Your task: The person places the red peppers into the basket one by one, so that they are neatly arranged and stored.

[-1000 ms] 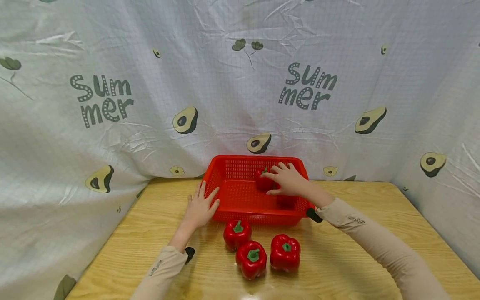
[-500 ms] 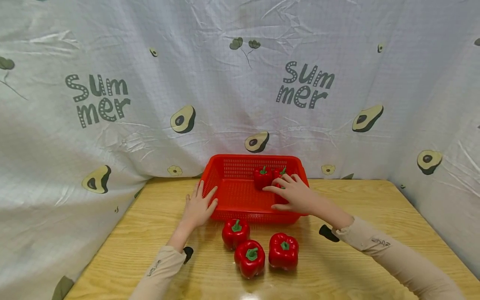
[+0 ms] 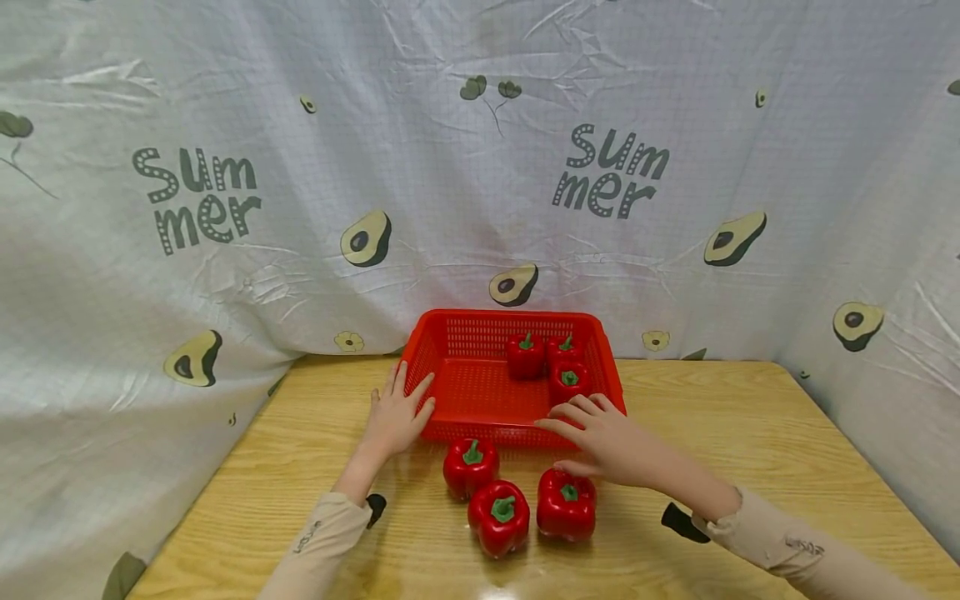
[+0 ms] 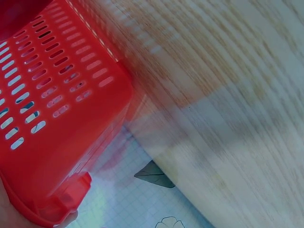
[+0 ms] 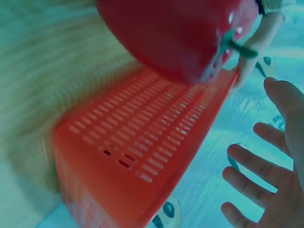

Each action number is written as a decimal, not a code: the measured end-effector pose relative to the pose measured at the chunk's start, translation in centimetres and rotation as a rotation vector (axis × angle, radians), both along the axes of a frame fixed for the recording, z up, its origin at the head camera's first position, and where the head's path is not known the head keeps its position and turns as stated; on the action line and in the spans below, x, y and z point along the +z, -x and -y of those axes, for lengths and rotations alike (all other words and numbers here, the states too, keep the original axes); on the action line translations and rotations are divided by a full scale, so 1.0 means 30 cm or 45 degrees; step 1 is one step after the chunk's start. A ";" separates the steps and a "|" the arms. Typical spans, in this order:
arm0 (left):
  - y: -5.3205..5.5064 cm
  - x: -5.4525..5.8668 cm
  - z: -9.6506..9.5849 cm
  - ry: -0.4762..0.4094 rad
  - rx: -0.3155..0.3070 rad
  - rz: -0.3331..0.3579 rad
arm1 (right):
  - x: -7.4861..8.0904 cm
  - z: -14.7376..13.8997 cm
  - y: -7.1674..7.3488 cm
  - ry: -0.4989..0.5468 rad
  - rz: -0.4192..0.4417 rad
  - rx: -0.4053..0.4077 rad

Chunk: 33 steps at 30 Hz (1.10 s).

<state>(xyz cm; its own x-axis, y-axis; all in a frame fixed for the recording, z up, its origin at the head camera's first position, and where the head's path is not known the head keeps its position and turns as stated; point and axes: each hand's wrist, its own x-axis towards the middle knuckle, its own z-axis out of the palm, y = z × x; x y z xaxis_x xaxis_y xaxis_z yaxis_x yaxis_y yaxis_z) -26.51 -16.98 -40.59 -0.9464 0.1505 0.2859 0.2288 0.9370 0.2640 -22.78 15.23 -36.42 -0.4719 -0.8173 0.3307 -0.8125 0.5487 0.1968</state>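
The fingers of the right hand [image 3: 611,442] are loosely spread and nothing is held in them, as the hand is suspended by the front rim of a red plastic basket [image 3: 480,433]. Its thumb is poised near the top of the front-right pepper [image 3: 567,510]; a gap is shown between them in the right-wrist view. The fingers of the left hand [image 3: 393,421] are outstretched and splayed, laid over the basket's left rim near the front corner.

Inside the basket, three glossy red peppers with green stems are grouped toward the right: a rear-left pepper [image 3: 527,358], a rear-right pepper [image 3: 562,346] and a nearer pepper [image 3: 567,382]. On the wooden table [image 3: 300,467], the front-right pepper is joined by a nearest pepper [image 3: 491,533] and a front-left pepper [image 3: 465,479]. Both arms are covered by beige sleeves [image 3: 318,546]. The scene is backed by a pale cloth [image 3: 442,150] printed with avocados and "summer".
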 end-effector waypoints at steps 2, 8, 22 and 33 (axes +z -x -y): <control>0.000 0.000 0.000 -0.002 -0.002 -0.010 | -0.008 -0.006 -0.018 -0.003 -0.018 0.002; 0.004 0.004 0.003 -0.011 -0.004 -0.043 | -0.030 -0.024 -0.062 0.007 -0.073 0.059; -0.002 0.013 -0.001 0.012 -0.007 -0.020 | -0.135 -0.041 -0.140 0.019 -0.055 0.029; -0.002 0.002 -0.001 0.011 -0.010 -0.012 | -0.196 -0.016 -0.149 0.031 0.012 -0.019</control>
